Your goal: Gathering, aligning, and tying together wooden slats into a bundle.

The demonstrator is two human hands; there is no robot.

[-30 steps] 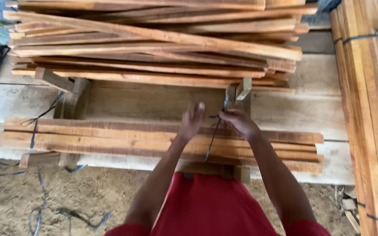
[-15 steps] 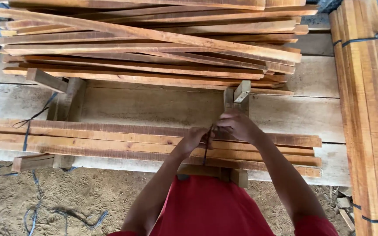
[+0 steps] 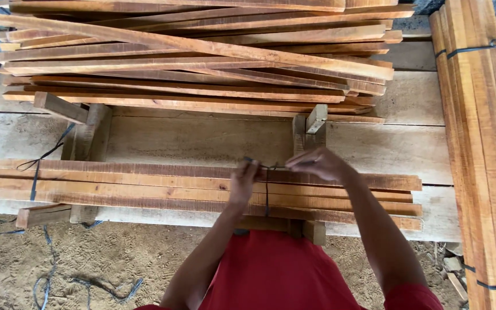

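2 hands (image 3: 282, 175), 1 dark strap (image 3: 267, 189), 3 wood stacks (image 3: 144, 189), approx.

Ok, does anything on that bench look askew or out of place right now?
Mostly the big loose pile of wooden slats at the back: its pieces lie crossed at uneven angles, ends ragged. Loose dark strap offcuts litter the sandy ground. The bundle of slats under both hands lies fairly even.

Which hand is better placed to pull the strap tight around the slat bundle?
Right, probably. The right hand pinches the dark strap end above the slat bundle, with free room beyond it. The left hand sits at the knot, pressing on the slats.
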